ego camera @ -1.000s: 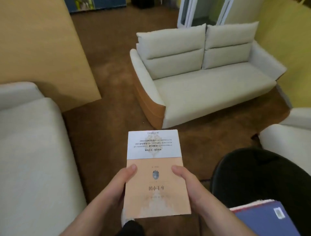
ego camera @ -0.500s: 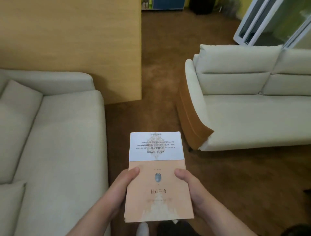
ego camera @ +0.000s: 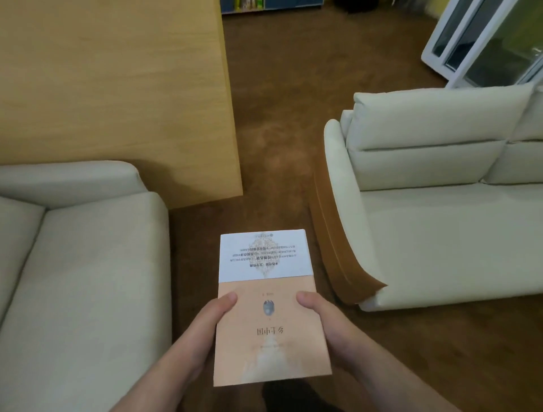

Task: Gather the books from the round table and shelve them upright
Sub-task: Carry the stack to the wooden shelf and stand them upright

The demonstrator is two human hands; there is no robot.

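One book (ego camera: 268, 317) is in hand and off any desk. It lies flat, cover up, its title upside-down to the wearer, over the brown carpet (ego camera: 273, 132) in the gap between the cream sofa at left (ego camera: 88, 279) and the cream sofa at right (ego camera: 440, 223). The left hand (ego camera: 202, 332) takes its left edge and the right hand (ego camera: 327, 326) its right edge. Each grip is closed on the book with a thumb pressed on the cover; the fingers beneath are hidden. A white band wraps the book's far end. The round table is out of view, so I cannot tell how many books remain there. By my reading this is the carrying step, with shelving not yet done. A lane of carpet runs ahead between the wooden partition (ego camera: 117, 88) and the right sofa, toward a blue unit (ego camera: 273, 3) at the top edge. It appears to hold coloured spines, though they are too small to be sure of. The next move probably calls for walking that lane with the book kept level. At the shelf the book would need turning from flat to standing on its bottom edge, and one hand may have to let go to clear a slot.
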